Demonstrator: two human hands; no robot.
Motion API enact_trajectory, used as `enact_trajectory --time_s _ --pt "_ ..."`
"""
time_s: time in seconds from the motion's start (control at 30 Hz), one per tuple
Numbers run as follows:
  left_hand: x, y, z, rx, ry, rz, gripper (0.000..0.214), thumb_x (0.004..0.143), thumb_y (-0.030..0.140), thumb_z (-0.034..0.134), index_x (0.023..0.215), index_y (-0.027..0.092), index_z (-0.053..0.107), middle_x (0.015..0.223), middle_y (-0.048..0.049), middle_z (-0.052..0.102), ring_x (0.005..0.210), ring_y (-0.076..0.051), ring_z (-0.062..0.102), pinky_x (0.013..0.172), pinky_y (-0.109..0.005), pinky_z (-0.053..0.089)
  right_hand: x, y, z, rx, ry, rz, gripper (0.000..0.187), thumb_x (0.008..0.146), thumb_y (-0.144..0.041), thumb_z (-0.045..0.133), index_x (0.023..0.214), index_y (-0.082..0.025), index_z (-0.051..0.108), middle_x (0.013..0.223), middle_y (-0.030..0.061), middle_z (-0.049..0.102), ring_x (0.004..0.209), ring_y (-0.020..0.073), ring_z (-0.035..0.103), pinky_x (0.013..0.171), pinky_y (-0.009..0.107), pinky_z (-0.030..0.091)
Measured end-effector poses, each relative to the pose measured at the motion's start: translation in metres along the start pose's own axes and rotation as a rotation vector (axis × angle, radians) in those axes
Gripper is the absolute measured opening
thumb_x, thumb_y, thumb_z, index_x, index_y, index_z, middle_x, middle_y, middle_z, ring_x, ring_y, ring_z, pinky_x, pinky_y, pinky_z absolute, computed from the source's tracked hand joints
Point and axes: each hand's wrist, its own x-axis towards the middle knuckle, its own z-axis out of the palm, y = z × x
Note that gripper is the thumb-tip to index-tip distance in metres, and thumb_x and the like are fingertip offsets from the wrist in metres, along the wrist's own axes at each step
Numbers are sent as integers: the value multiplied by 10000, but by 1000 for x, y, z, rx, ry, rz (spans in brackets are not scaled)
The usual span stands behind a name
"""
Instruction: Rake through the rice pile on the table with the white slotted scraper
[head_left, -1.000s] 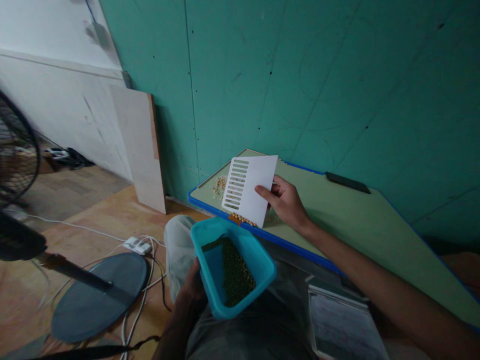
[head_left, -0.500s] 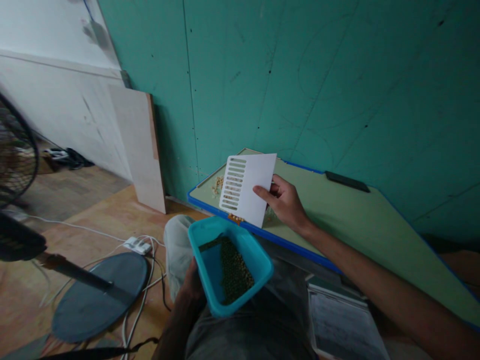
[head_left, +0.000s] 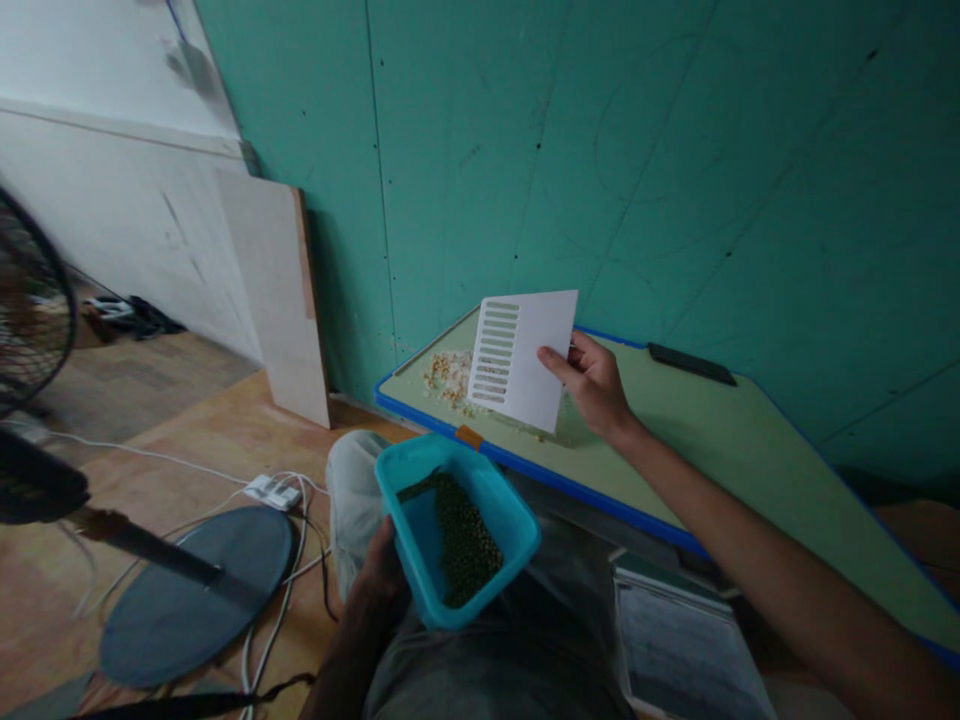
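My right hand (head_left: 596, 385) pinches a white plastic card with slots (head_left: 525, 358) and holds it upright just above the green table top (head_left: 675, 420), back from the near edge. Pale yellow grains (head_left: 448, 369) lie scattered on the table left of the card. My left hand (head_left: 382, 570) grips the underside of a teal plastic tub (head_left: 455, 530) held over my lap, below the table's blue front edge. Dark green beans (head_left: 461, 535) fill part of the tub.
A black phone-like slab (head_left: 691, 363) lies at the table's back by the teal wall. A floor fan (head_left: 30, 330) with a round base (head_left: 195, 590), cables and a power strip (head_left: 271, 490) stand at the left. A wooden board (head_left: 277, 300) leans on the wall. A booklet (head_left: 682, 650) lies lower right.
My right hand has lifted the slotted card and drawn it back from the table's front edge toward the wall. The grains at that edge are gone. The tub stays nearly still.
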Motion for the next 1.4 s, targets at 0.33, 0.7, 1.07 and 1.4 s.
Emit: enact_trajectory --time_s 0.33,0.7,1.07,1.4 --pt "-3 3 -4 23 182 56 132 746 173 699 846 216 772 721 -51 811 989 -356 787 982 -464 584 -1 0 -6 -20 -81 100 505 696 -512 882 1043 -205 681 880 61 805 714 229 736 608 331 560" --pt "-3 -15 23 -9 -6 -86 177 657 320 863 695 210 730 869 -125 831 1197 -442 693 1062 -564 529 -23 -12 15 -13 -111 67 460 763 -512 842 1083 -231 667 904 56 801 712 229 725 584 343 562" --pt "-4 -22 41 31 -219 -170 321 569 187 910 866 182 789 882 -103 835 1091 -428 745 979 -542 600 0 -20 -15 -18 -82 20 486 758 -472 849 1156 -250 683 997 40 804 799 250 746 670 381 609" --pt "-8 -39 63 67 -335 -274 295 669 270 929 920 161 821 770 -86 821 991 -390 783 958 -531 610 -64 -26 -128 -202 214 78 458 741 -391 901 1144 -267 721 971 73 817 734 248 761 604 357 618"
